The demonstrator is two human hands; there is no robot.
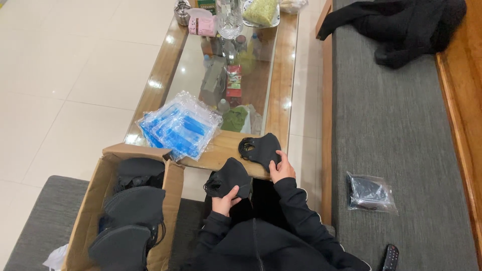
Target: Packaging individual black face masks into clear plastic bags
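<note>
We hold a stack of black face masks (230, 176) in our left hand (224, 202), fingers closed around its near edge, just off the near edge of the table. Our right hand (281, 169) rests on a second stack of black masks (261, 148) lying on the table's near corner, fingers curled over its right side and pressing it down; we cannot tell whether they fully clasp it.

Left of that stack, a heap of clear plastic bags with blue strips (179, 125) lies on the wooden coffee table (281, 75), whose glass top shows bottles and packets on the shelf beneath. At the near left, an open cardboard box (93, 200) is filled with more black masks.

To the right, on the grey cushion of the bench (391, 135), a small clear bag of dark items (370, 192) sits well apart from our hands, a remote (390, 258) lies nearer, and a black jacket (401, 27) lies at the far end.
</note>
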